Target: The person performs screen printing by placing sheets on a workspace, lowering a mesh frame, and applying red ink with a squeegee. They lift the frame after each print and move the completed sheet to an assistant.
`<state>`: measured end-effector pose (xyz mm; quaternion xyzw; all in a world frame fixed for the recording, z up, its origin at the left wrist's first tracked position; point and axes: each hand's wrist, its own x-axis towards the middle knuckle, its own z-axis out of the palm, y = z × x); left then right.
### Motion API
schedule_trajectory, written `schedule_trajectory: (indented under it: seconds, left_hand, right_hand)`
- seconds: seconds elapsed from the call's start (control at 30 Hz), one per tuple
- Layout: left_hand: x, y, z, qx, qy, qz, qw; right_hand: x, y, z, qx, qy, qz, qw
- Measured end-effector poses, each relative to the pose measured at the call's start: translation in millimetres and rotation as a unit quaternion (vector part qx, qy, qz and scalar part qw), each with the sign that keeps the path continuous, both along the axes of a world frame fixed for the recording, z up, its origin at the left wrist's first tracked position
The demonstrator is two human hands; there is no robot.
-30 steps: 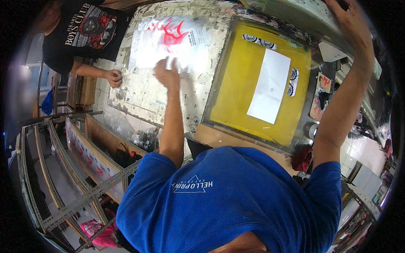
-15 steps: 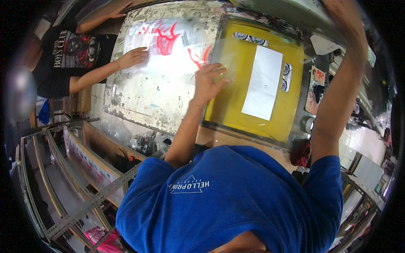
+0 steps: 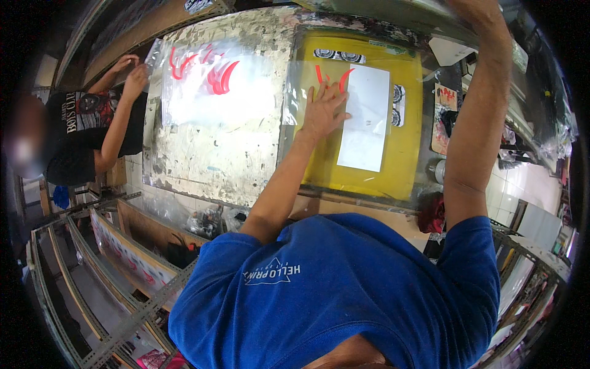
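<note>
Open and palm down at the centre of the frame, left hand (image 3: pixel 324 114) with fingers spread, on or just over a clear film (image 3: pixel 318 73) with curved red strokes. Lies across the upper left part of a yellow panel (image 3: pixel 326 163) in a dark frame. Cannot tell a firm press from a light touch. Just right of the fingers, long white paper (image 3: pixel 367 129), slightly aslant on the same panel. Near the panel's top edge, a printed strip (image 3: pixel 340 56) with black round figures; near its right edge, a second strip (image 3: pixel 399 106) of the same kind, upright in the frame. Toward the upper right, right forearm raised, with right hand (image 3: pixel 476 8) largely cut off by the top edge; cannot tell its grip or finger position. Left of centre, on a pale, paint-worn table (image 3: pixel 212 154), clear plastic sheeting (image 3: pixel 222 77) with more red strokes. Beside its far left edge, a co-worker's hand (image 3: pixel 136 81), fingers bent, and just above it the other hand (image 3: pixel 125 63); cannot tell any hold on the sheeting. At lower left, a metal rack (image 3: pixel 138 313). Right of the panel, a board (image 3: pixel 444 114) with red marks; lower down, dark red cloth (image 3: pixel 432 212).
</note>
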<state>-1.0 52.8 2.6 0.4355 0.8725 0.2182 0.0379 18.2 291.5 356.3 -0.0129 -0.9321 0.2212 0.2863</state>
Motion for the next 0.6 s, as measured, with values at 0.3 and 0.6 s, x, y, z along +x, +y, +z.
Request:
schedule_trajectory:
  seconds: [0.3,0.6]
  left_hand:
    - [-9.2,4.2,-7.7,0.021,0.022,-0.016,0.999]
    - [1.1,9.1,-6.0,0.026,0.026,0.0,0.999]
  right_hand:
    - [1.2,-1.0,-1.8,0.015,0.009,-0.009,1.0]
    - [6.2,-11.0,3.4,-0.027,-0.032,-0.011,0.999]
